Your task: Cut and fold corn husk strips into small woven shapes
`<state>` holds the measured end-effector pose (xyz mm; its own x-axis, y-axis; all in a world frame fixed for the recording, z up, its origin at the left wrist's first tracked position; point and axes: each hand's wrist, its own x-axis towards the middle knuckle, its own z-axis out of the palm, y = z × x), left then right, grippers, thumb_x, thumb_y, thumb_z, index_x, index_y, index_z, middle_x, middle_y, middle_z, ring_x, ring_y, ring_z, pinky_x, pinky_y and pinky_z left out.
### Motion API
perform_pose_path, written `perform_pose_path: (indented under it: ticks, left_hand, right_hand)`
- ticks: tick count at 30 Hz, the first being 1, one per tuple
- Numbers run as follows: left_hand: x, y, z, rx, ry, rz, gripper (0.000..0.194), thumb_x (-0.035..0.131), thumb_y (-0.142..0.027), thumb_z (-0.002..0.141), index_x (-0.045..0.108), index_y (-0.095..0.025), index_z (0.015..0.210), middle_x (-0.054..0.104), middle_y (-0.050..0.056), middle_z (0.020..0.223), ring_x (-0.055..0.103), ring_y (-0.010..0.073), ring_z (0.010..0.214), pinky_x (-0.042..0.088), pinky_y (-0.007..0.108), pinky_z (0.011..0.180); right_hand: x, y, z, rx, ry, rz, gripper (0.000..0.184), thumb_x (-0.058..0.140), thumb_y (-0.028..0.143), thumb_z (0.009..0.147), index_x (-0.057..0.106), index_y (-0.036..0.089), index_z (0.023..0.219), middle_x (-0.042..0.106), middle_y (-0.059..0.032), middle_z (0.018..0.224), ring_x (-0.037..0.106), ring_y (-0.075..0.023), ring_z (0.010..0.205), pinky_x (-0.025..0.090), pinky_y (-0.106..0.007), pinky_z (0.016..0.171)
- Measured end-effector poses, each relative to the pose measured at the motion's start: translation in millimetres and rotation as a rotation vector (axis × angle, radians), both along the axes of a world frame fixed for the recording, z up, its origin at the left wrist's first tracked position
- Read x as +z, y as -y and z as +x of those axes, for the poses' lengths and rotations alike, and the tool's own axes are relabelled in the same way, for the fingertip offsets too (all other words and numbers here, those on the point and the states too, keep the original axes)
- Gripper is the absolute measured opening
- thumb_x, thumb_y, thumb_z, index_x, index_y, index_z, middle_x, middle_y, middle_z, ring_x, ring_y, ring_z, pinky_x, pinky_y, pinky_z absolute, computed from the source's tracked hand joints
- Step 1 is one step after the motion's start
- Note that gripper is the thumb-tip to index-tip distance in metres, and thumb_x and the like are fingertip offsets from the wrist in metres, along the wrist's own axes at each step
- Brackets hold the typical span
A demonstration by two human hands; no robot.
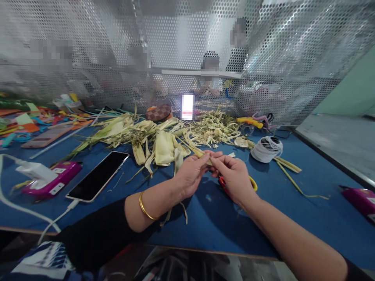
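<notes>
Husk strip (193, 148) juts forward from left grip (191, 173), apparently pinched.

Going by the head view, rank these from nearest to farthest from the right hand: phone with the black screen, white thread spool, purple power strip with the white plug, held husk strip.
From the right hand:
1. Husk strip, in its grasp.
2. White thread spool, to its right.
3. Phone, well to its left.
4. Purple power strip, farther left.
</notes>
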<state>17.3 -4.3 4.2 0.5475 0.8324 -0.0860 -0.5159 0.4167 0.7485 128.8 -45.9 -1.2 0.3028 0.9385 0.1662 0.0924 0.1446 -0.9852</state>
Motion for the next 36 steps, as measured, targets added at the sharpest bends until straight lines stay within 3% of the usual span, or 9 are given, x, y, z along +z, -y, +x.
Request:
perform_pose_path:
  ticks: [4,9,13,15,18,22,26,31,36]
  left_hand:
    - [9.0,-2,-2,0.074,-0.016,-0.059,0.026,0.049,-0.02,0.092,0.059,-0.012,0.069,0.072,0.011,0.084,0.066,0.0154,0.074,0.05,0.026,0.068]
    - [20.9,-8,-7,0.158,-0.02,-0.216,0.029,0.038,-0.015,0.095,0.052,-0.015,0.069,0.063,0.004,0.064,0.061,0.0112,0.057,0.051,0.024,0.062]
    - [23.0,-10,-11,0.061,0.032,-0.33,0.031,0.034,-0.015,0.097,0.045,-0.016,0.068,0.038,-0.007,0.048,0.035,0.0038,0.035,0.035,0.015,0.041]
    - [22.7,-11,-12,0.024,0.003,-0.319,0.032,0.034,-0.018,0.097,0.043,-0.017,0.066,0.027,-0.01,0.047,0.022,0.003,0.032,0.024,0.014,0.036]
    - [22.6,-12,-14,0.033,-0.102,-0.159,0.032,0.037,-0.021,0.096,0.041,-0.017,0.064,0.021,-0.01,0.047,0.014,0.0035,0.034,0.011,0.015,0.035]
    - [19.9,-7,-14,-0.031,-0.264,0.096,0.031,0.045,-0.03,0.092,0.042,-0.018,0.063,0.025,-0.009,0.048,0.016,0.0037,0.036,0.009,0.017,0.038]
    - [14.0,2,-10,-0.211,-0.48,0.216,0.036,0.05,-0.045,0.087,0.041,-0.018,0.063,0.028,-0.009,0.048,0.018,0.0042,0.038,0.011,0.018,0.04]
    - [16.6,6,-8,-0.388,-0.658,0.301,0.031,0.045,-0.044,0.087,0.041,-0.019,0.069,0.03,-0.009,0.05,0.017,0.0055,0.041,0.012,0.021,0.043]
    - [16.9,1,-11,-0.279,-0.781,0.555,0.014,0.043,-0.031,0.086,0.045,-0.02,0.078,0.039,-0.006,0.061,0.031,0.0087,0.05,0.024,0.022,0.051]
  right_hand:
    - [-1.4,5,0,-0.022,0.34,0.092,0.031,0.06,0.043,0.083,0.056,0.02,0.062,0.055,0.0026,0.051,0.047,-0.0115,0.048,0.036,-0.025,0.05]
    - [-2.3,11,0,-0.051,0.984,0.4,0.024,0.049,0.025,0.09,0.055,0.02,0.068,0.056,-0.0013,0.065,0.051,-0.013,0.058,0.035,-0.026,0.055]
    - [-3.2,14,-1,0.008,1.47,0.62,0.029,0.041,0.013,0.092,0.059,0.017,0.07,0.057,-0.0048,0.064,0.049,-0.0159,0.057,0.031,-0.03,0.057]
    - [-2.3,16,-2,0.13,1.549,0.677,0.032,0.037,0.01,0.092,0.061,0.017,0.072,0.058,-0.0056,0.065,0.049,-0.0168,0.059,0.032,-0.031,0.058]
    - [3.4,16,1,0.195,1.25,0.572,0.03,0.042,0.023,0.094,0.06,0.019,0.071,0.058,-0.0037,0.066,0.05,-0.0151,0.06,0.036,-0.029,0.059]
    - [14.2,9,10,0.017,0.403,0.136,0.024,0.058,0.043,0.084,0.062,0.019,0.08,0.053,0.0026,0.058,0.047,-0.0114,0.052,0.035,-0.025,0.051]
    - [15.7,2,15,0.253,-0.178,-0.125,0.042,0.074,0.049,0.067,0.066,0.016,0.091,0.046,0.008,0.05,0.031,-0.0049,0.04,0.026,-0.021,0.041]
    - [11.7,0,12,0.282,-0.363,-0.158,0.035,0.08,0.045,0.061,0.066,0.014,0.069,0.036,0.0102,0.039,0.025,-0.002,0.034,0.019,-0.019,0.037]
    - [14.7,-2,16,0.128,-0.396,-0.15,0.042,0.082,0.051,0.055,0.061,0.015,0.064,0.046,0.0071,0.044,0.038,-0.0042,0.036,0.027,-0.019,0.037]
